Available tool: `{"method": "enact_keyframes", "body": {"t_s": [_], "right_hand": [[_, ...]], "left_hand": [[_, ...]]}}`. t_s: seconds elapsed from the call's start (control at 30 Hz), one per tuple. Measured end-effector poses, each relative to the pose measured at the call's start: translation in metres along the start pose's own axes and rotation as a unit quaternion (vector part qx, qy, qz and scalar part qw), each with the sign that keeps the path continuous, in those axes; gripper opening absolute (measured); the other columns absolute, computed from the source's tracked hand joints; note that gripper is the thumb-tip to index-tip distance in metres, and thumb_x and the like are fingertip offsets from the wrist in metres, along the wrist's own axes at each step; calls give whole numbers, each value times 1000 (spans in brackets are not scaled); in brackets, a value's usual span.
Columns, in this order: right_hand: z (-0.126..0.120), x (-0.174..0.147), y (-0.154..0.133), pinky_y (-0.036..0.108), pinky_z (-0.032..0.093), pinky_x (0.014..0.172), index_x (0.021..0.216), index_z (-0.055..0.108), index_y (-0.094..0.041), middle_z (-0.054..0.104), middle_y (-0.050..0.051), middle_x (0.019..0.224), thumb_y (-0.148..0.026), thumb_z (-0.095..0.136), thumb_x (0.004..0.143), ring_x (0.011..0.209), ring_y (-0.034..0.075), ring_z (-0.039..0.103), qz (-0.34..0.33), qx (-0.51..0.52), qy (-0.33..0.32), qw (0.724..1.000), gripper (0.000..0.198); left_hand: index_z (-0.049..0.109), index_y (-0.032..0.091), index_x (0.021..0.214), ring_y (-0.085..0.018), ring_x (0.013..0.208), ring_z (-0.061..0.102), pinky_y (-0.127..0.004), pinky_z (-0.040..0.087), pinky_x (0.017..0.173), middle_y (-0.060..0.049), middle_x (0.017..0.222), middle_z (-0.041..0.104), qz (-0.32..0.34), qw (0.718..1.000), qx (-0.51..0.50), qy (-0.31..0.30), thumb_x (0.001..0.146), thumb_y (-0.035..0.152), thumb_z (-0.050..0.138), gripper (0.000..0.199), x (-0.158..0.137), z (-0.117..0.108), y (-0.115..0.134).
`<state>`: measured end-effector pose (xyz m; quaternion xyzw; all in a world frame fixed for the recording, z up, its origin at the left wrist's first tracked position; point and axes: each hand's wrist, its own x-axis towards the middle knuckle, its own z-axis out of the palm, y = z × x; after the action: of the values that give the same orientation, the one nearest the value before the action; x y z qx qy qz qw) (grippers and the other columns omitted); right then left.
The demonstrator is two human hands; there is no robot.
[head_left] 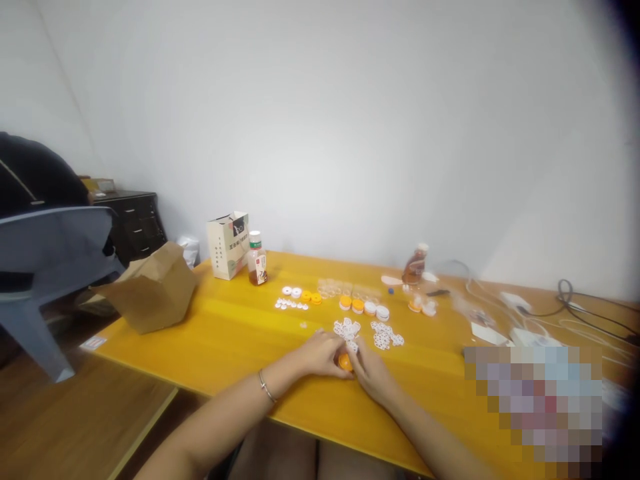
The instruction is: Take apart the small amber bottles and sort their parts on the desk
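Note:
Near the front of the yellow table [220,333], my left hand [323,353] curls its fingers and thumb around an orange round cap-like piece [345,362]. From the other side my right hand [373,377] closes in, its fingertips against the same piece. A small white piece [353,347] shows at the right fingertips; whether it is gripped I cannot tell. Just beyond the hands lie two piles of flat white perforated pieces, a left pile [346,328] and a right pile [386,335]. Behind them stands a row of orange discs [351,305] and white discs [376,311].
Small white parts [291,304] and yellow discs [312,298] lie left of centre. A labelled bottle [257,260] stands by a paper bag [229,245]; a brown bag [155,287] sits left. At right are another bottle [415,265] and cables [567,300]. A person [40,173] sits far left.

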<state>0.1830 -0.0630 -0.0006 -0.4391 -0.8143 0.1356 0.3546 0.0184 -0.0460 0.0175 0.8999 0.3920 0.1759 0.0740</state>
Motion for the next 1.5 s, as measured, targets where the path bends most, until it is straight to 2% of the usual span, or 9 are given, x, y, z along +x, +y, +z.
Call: {"method": "enact_keyframes", "body": {"t_s": [0.1,0.3,0.47,0.63,0.8,0.97,1.23,1.37,1.5], "right_hand": [[-2,1,-2,28,42,61,80,46,-21,57,3,72,-35,35,87,65,17,52,-8,17,-12,1000,20],[-8,7,6,26,41,58,70,43,-21,49,-1,61,-38,42,82,58,14,47,30,51,87,994,21],[-7,11,16,27,44,65,76,48,-20,55,1,70,-43,47,79,66,15,52,50,111,89,989,24],[-6,13,16,28,45,67,71,52,-19,57,1,68,-48,54,73,68,17,55,85,174,92,977,29],[-9,17,10,30,46,67,70,58,-19,60,2,66,-52,50,74,66,18,56,93,236,40,966,34],[-21,27,2,30,46,67,67,60,-20,60,1,63,-52,48,74,63,17,56,68,278,-47,957,35],[-36,46,-5,26,43,58,63,61,-17,56,-1,54,-52,57,68,53,12,51,121,340,-134,923,36],[-27,47,-2,23,41,52,69,62,-16,58,-1,55,-52,54,71,52,12,52,153,367,-79,914,37],[-22,45,-1,24,43,53,68,64,-16,61,1,56,-53,53,71,52,13,54,153,322,-34,934,38]], "left_hand": [[51,16,74,-17,69,56,-25,34,63,-1,73,60,13,1000,-3,3,63,48,62,36,0,0,0],[50,16,74,-17,72,54,-25,36,66,-2,74,58,39,998,-33,22,61,53,64,41,-2,-2,-4],[50,16,71,-16,71,51,-24,35,66,-1,72,55,54,996,-63,34,55,62,65,51,-3,-6,-6],[53,15,76,-14,69,49,-22,36,63,-1,73,54,-4,991,-118,70,59,61,63,50,-3,-11,-6],[50,18,109,-14,85,50,-24,40,76,-4,93,54,-11,972,-184,147,83,40,48,35,-2,-15,-4],[60,18,99,-15,86,51,-26,40,79,-5,89,56,40,962,-244,115,86,26,44,23,0,-13,-1],[63,16,95,-12,74,53,-21,46,61,-5,90,54,-39,905,-384,181,78,31,56,24,9,-4,-9],[61,15,96,-13,78,55,-22,47,66,-5,89,57,-28,923,-311,224,78,31,57,24,8,-6,-11],[58,18,103,-14,87,54,-25,44,78,-5,92,59,22,958,-195,210,84,28,49,23,5,-7,-12]]}}
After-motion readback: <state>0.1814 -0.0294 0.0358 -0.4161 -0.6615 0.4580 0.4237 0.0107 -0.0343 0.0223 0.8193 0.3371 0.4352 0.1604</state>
